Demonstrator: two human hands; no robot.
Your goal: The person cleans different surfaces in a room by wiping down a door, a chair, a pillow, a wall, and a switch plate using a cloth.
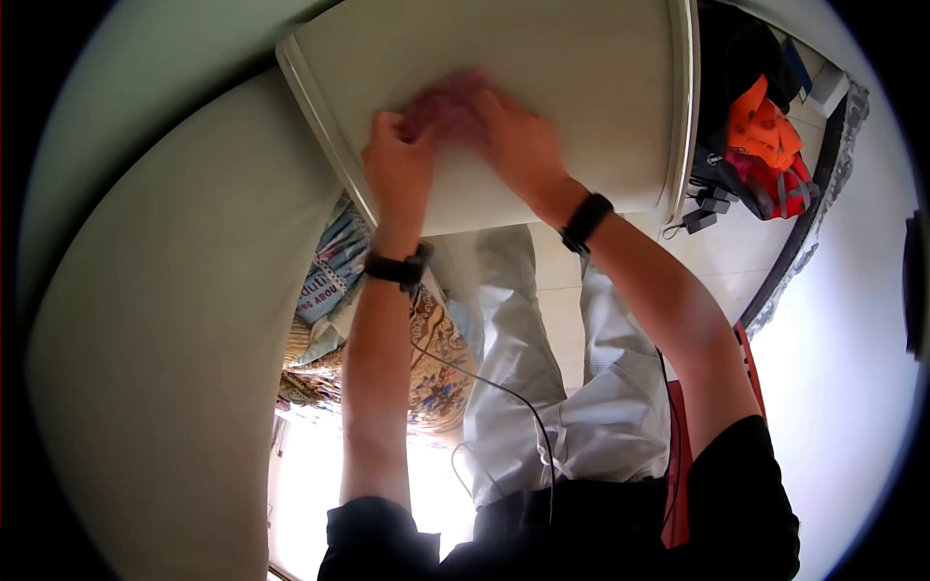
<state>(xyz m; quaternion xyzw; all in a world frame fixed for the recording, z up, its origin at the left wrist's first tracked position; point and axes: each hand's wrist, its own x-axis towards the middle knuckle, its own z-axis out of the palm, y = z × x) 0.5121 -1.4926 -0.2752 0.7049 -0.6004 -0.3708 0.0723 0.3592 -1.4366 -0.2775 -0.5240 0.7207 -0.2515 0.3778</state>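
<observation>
A crumpled pinkish-purple cloth [446, 108], smeared by motion, is between my two hands over a pale, flat-topped cabinet or table [591, 116]. My left hand [398, 160] is closed at the cloth's left end, thumb and fingers pinched together. At its right side, my right hand [523, 140] has its fingers bent onto the cloth and grips it. Whether the cloth touches the pale top or is held just above it, I cannot tell. A black band is on each wrist.
Right of the pale top, an orange bag [765, 126], a red bag [790, 189] and black adapters [699, 221] lie on the tiled floor. A large pale curved surface [184, 290] stands at left. Patterned fabric [441, 363] lies below. A thin black cable [504, 387] hangs before my legs.
</observation>
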